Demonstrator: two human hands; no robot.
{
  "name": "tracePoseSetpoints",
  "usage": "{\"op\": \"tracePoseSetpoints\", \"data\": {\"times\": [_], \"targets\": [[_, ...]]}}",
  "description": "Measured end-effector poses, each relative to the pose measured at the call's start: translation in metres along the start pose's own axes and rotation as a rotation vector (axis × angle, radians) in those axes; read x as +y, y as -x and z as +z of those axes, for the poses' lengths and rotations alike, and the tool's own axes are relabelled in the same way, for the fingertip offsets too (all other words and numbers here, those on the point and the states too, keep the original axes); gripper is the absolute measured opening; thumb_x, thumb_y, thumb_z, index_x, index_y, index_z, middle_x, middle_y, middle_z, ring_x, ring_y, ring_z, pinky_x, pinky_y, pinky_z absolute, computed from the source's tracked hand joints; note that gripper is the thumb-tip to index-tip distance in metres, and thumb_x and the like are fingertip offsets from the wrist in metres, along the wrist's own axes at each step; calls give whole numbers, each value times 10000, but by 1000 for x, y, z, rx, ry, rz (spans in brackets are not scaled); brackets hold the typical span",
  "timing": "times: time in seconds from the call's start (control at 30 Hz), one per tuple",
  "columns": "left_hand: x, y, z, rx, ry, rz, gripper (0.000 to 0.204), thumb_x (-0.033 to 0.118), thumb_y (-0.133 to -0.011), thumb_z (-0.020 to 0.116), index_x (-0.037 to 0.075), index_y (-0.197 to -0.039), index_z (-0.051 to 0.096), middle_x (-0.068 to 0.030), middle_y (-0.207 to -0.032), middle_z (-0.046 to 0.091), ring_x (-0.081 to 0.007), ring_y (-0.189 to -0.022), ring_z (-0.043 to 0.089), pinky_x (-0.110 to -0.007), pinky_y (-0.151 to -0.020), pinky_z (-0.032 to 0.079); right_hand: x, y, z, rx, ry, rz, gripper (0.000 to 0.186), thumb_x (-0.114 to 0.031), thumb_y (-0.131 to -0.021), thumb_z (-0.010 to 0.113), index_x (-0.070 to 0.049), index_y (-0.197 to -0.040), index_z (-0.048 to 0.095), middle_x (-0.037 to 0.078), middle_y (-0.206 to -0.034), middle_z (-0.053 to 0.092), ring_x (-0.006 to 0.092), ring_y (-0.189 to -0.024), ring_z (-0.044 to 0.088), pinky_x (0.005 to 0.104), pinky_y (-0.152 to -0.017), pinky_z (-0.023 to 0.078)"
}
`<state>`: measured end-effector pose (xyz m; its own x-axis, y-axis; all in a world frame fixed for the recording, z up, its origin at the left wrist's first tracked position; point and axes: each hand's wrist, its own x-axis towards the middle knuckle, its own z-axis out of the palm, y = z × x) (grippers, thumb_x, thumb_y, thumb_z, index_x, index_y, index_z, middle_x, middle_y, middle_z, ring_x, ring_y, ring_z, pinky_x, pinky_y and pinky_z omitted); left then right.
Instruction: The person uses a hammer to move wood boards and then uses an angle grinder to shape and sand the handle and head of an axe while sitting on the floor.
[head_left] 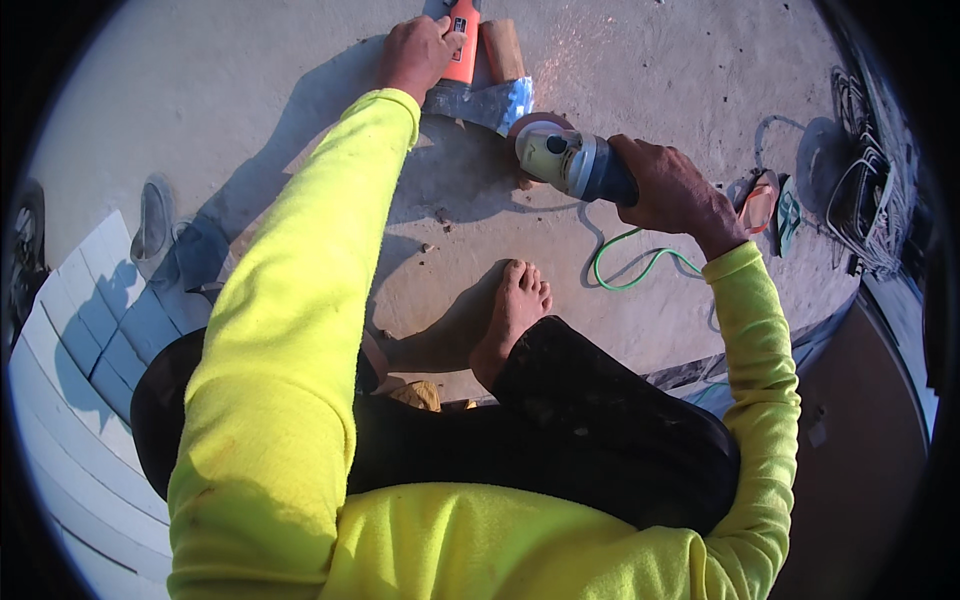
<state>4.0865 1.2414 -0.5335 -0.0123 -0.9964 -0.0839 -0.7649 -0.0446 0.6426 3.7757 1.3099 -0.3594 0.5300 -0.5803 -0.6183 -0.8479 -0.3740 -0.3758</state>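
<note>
My left hand (412,55) grips an orange tool (460,55) at the top of the head view. Beside it lie a wooden block (503,50) and a shiny dark metal piece (465,100). My right hand (665,190) holds an angle grinder (570,160) by its dark body. Its disc (528,126) is close to the metal piece's right end, though I cannot tell if they touch. Faint orange sparks show above the disc.
My bare foot (508,320) rests on the concrete ground (430,310). A green cable (645,280) curves at the right, near flip-flops (758,205) and coiled bundles (855,180). Pale shoes (155,230) and white slabs (85,320) lie at the left.
</note>
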Motion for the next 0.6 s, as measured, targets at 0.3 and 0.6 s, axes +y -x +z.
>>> {"op": "tracePoseSetpoints", "data": {"times": [0.3,0.6], "targets": [[9,3,-3,-27,2,-7,461,376,-869,693,2,-1138,716,-235,-1058,700,-390,-999,674,-449,-905,536,8,-7,-9,-57,-38,-23,600,-75,-670,756,-20,-1232,556,208,-966,703,369,-912,708,439,-844,579],[7,3,-1,-49,18,-90,459,378,-863,708,-1,-1122,718,-217,-1034,703,-389,-1006,668,-440,-902,532,23,-24,-24,-43,-84,-50,610,-56,-648,780,6,-1214,561,211,-971,713,370,-865,717,438,-813,584]]}}
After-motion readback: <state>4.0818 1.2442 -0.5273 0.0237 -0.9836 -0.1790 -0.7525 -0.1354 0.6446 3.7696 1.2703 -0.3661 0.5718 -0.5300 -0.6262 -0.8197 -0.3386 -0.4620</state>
